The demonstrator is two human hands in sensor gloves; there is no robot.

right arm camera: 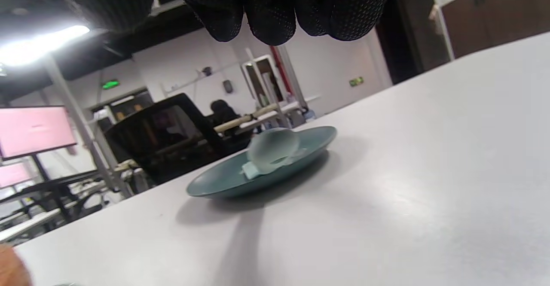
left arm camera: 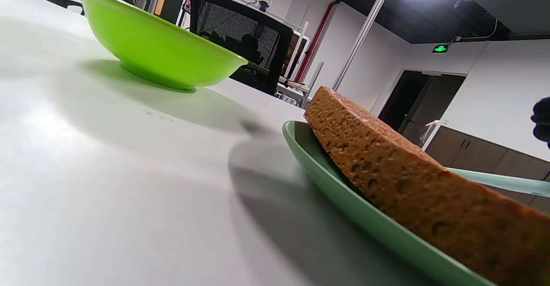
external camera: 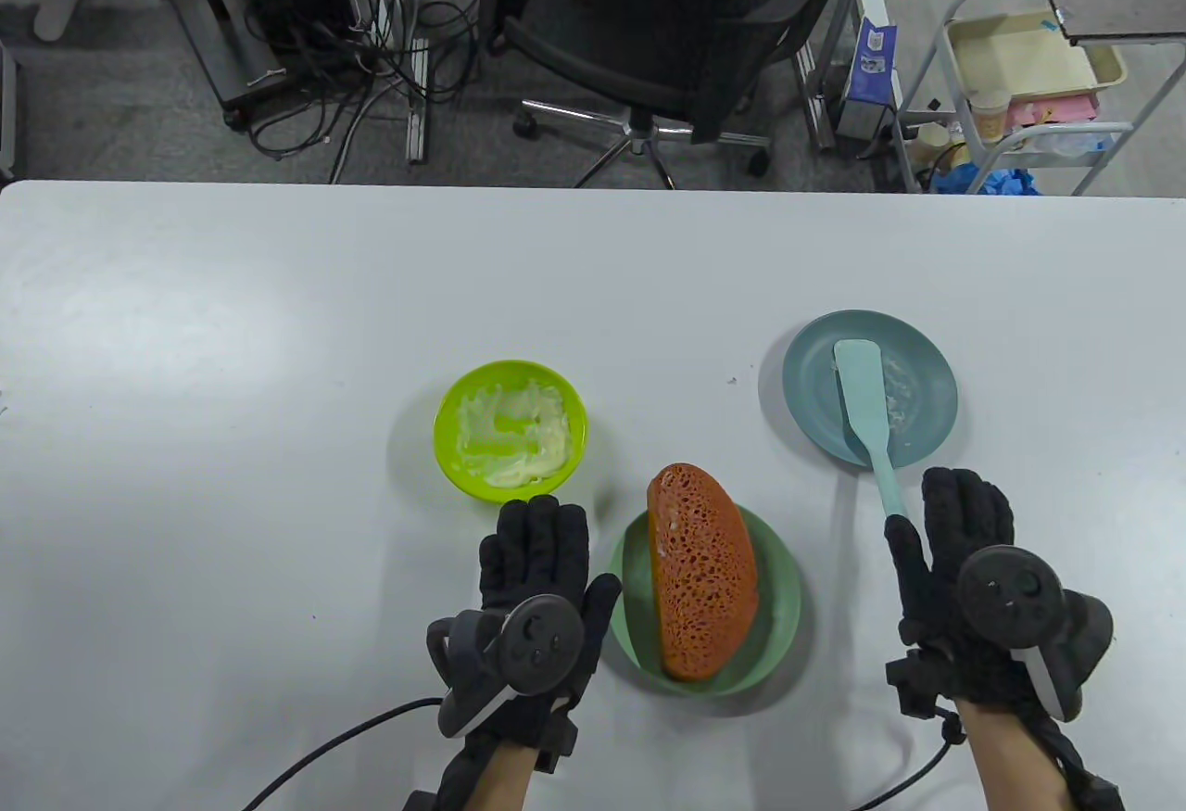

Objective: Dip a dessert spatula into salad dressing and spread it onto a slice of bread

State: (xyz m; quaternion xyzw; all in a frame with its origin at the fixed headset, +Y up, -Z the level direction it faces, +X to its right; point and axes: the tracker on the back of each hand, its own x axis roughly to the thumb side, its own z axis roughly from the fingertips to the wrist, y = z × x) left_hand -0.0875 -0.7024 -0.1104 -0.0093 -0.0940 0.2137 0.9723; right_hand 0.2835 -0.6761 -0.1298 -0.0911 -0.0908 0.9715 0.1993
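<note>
At the frame's bottom, the left hand (external camera: 537, 570) and right hand (external camera: 964, 551) lie flat and released on one white table (external camera: 232, 338); the right sits by the dessert spatula (external camera: 866, 408) handle. Centre: one bread slice (external camera: 702, 570) on a green plate (external camera: 783, 607), one salad dressing (external camera: 511, 436) bowl, one blue plate (external camera: 922, 380). Top: one office chair (external camera: 667, 23); no writing is legible

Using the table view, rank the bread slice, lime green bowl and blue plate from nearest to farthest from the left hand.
From the left hand:
1. Bread slice, just to its right, on the green plate.
2. Lime green bowl, ahead of the fingertips.
3. Blue plate, far right, holding the spatula.
</note>
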